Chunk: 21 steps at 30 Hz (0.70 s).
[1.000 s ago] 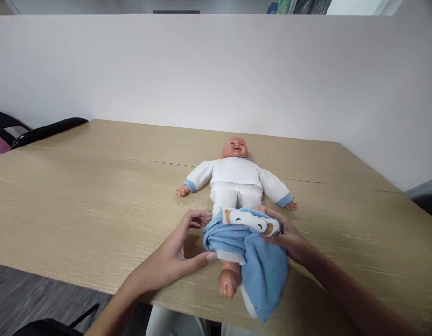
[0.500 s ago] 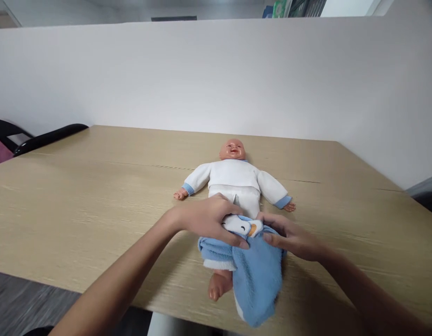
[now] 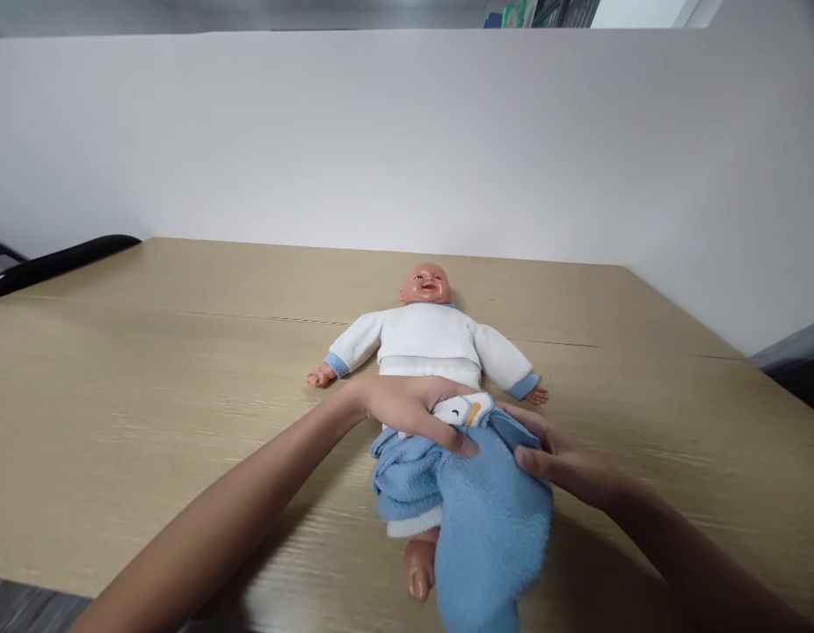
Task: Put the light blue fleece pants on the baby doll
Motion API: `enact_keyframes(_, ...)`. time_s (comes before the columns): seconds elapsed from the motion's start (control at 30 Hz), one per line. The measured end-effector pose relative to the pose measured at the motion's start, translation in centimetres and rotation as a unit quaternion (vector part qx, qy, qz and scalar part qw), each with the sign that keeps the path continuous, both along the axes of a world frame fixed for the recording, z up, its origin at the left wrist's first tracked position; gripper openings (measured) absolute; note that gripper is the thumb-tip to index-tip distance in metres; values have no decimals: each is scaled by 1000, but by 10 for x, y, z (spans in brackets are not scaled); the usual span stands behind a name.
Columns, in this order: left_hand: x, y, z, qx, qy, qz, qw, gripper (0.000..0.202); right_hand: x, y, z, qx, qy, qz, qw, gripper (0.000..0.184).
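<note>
A baby doll (image 3: 428,336) in white clothes lies face up on the wooden table (image 3: 149,369), head away from me. Blue fleece trousers (image 3: 476,519) with a white penguin patch are bunched over its legs; one bare foot (image 3: 418,570) pokes out below. My left hand (image 3: 412,411) lies across the doll's waist with its fingers closed on the trousers' waistband. My right hand (image 3: 560,462) pinches the blue fabric at the doll's right side.
A white partition wall (image 3: 407,132) runs behind the table. A black chair back (image 3: 57,260) shows at the far left. The table's near edge is close to my arms.
My left hand came from the doll's left side up over its waist and gripped the waistband. The blue trousers have slid further up the legs towards the waist.
</note>
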<state>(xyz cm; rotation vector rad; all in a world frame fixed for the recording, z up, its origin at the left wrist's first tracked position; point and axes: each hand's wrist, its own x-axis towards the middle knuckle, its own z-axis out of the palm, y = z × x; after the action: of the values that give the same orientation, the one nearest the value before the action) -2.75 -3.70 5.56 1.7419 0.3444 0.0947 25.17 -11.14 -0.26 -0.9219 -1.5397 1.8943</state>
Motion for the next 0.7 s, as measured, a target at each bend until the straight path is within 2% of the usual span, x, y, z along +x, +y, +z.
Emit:
enact_keyframes(0.07,1,-1,-1,-8,5,3,1000,34,3,-4,5,-21,-35,70,997,61)
enact_keyframes(0.13,2,-2,-1,-18,3,5,1000,35,6,-9,9,-38,-55,104,992,52)
enact_keyframes(0.27,1,-3,-4,-75,5,-33,997,39,7,-14,4,-12,-6,21,1000,43)
enact_keyframes(0.37,1,0,-10,-111,17,-95,989,40,7,-14,-6,4,33,-19,999,46)
enact_keyframes(0.43,1,2,-13,-115,10,-112,987,39,5,-13,-8,3,23,-26,999,51)
enact_keyframes(0.5,1,3,-16,-110,-10,-100,989,35,4,-15,-5,-3,1,1,1000,56)
enact_keyframes(0.63,3,2,-17,-111,-50,-55,991,32,1,-23,12,-34,-17,111,993,68)
enact_keyframes(0.7,4,1,-16,-110,-48,-55,991,35,2,-26,15,-41,-20,127,991,73)
